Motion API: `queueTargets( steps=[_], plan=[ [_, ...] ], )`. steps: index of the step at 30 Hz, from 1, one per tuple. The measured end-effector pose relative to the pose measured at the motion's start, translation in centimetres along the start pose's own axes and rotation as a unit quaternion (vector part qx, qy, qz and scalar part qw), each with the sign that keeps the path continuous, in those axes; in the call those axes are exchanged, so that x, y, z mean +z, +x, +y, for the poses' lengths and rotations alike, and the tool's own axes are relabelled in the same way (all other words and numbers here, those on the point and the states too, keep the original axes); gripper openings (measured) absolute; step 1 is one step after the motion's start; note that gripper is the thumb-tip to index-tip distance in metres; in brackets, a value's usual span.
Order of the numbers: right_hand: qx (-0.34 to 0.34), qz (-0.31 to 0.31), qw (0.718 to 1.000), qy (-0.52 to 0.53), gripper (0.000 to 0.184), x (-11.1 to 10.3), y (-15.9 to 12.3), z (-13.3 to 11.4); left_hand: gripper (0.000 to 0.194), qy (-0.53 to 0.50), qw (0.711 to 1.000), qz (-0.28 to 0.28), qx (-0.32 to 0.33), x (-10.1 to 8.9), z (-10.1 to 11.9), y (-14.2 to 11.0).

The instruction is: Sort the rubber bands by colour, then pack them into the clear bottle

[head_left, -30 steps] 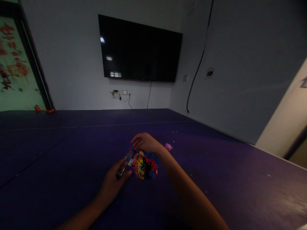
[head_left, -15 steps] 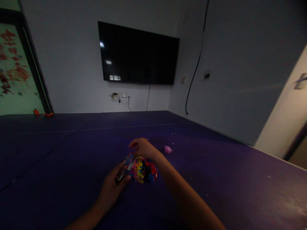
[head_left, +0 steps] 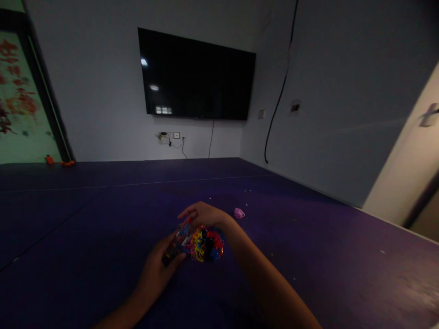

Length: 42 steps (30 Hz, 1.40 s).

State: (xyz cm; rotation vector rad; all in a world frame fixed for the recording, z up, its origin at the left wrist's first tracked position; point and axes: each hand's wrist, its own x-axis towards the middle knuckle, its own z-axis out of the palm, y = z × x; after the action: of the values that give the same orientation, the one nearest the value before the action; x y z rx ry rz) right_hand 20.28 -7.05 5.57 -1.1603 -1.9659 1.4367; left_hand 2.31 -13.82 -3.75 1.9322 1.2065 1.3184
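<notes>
My left hand (head_left: pixel 158 261) is wrapped around a clear plastic container (head_left: pixel 184 237), which is tilted and has a small white label and a dark lower end. Beside the container's right side lies a heap of small, colourful rubber bands (head_left: pixel 199 244), in pink, yellow, black, red and blue. Over the container's upper end hangs my right hand (head_left: pixel 202 214), its index finger stretched to the left. Some red and blue bits show under its fingertips; the thumb tip is partly hidden. Whether the heap lies inside clear plastic is too dim to tell.
A small pink cup-like object (head_left: pixel 239 213) lies beyond my right forearm on the purple floor (head_left: pixel 308 237). Tiny white scraps are scattered around it. A television (head_left: pixel 199 75) hangs on the far wall, with a dangling cable (head_left: pixel 277 105) to its right. Orange items (head_left: pixel 67 163) lie by the door.
My right hand has shifted slightly left and down, and its fingers have straightened from a curled pose. My left hand still holds the container, now turned a little.
</notes>
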Motion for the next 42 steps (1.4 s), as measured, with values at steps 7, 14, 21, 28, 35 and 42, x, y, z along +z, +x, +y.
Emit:
queueTargets(
  steps=[7, 14, 21, 28, 35, 42],
  plan=[
    [-0.061, -0.010, 0.994, 0.090, 0.042, -0.3, -0.2, -0.2, 0.049, -0.030, 0.999, 0.002, -0.028, -0.1, 0.6, 0.0],
    [-0.094, 0.052, 0.989, 0.101, 0.031, -0.2, -0.5, -1.3, 0.052, -0.061, 0.995, 0.002, -0.073, -0.2, 0.9, 0.1],
    [-0.074, 0.116, 0.988, 0.064, 0.024, 0.6, -1.9, -3.6, 0.056, -0.124, 0.988, -0.001, -0.092, 0.1, 0.6, 0.1],
    [-0.098, 0.189, 0.974, -0.073, 0.031, -0.2, -1.4, -2.6, 0.056, -0.137, 0.982, 0.099, -0.078, -0.3, 1.0, 0.1],
    [-0.115, 0.151, 0.890, -0.415, 0.030, 2.1, 0.5, 0.4, 0.058, -0.119, 0.974, 0.179, -0.069, -0.4, 1.4, -0.3],
    [-0.187, 0.055, 0.821, -0.537, 0.029, 6.9, 2.4, 3.5, 0.055, -0.138, 0.974, 0.171, -0.050, -0.2, 1.2, -0.3]
  ],
)
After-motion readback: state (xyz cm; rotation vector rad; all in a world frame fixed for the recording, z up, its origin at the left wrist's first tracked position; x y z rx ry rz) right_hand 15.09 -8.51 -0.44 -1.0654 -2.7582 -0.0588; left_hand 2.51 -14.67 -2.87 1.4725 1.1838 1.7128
